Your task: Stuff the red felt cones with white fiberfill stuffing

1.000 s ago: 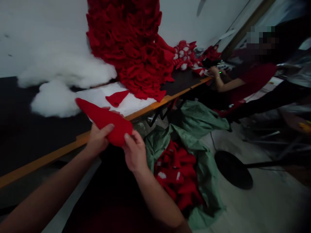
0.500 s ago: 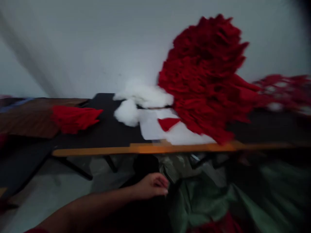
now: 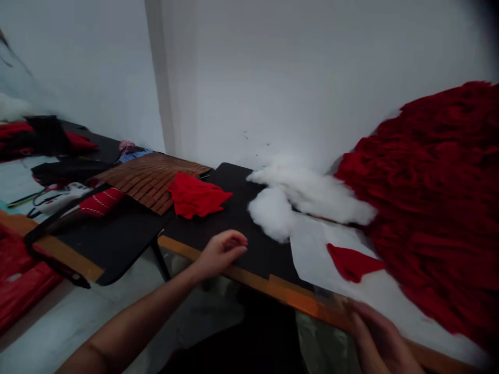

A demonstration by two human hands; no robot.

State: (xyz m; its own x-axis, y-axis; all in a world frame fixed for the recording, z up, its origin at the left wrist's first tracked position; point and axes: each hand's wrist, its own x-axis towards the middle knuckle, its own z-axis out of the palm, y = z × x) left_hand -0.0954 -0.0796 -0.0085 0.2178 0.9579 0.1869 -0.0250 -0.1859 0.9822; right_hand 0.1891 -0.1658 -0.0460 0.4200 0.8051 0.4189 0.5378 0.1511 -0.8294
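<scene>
Paper sheet (image 3: 315, 254): is lying flat on the counter (image 3: 183, 248), its near side running along the orange edge, and is keeping the red fabric piece (image 3: 353, 262) apart from the black top.

Left hand (image 3: 222, 254): is hovering just above the black counter top near the orange edge, fingers curling loosely; its grip is slack and is holding nothing.

Right hand (image 3: 378, 337): is reaching in at the bottom of the view, fingers bending at the orange edge right beside the sheet's corner. Its fingers are blurred and cut off by the frame, so I cannot tell whether its grip is closing on anything.

Wadding (image 3: 296, 197): is sitting in a white heap between the wall (image 3: 312, 78) and the sheet, within easy reach of both hands.

Red pile (image 3: 436, 208): is leaning against the wall, which is seemingly propping it up beside the sheet.

Further along: a bunched red cloth (image 3: 195, 195) is lying on the black top, touching a slatted brown mat (image 3: 150, 182), which is resting on the counter's far end.
</scene>
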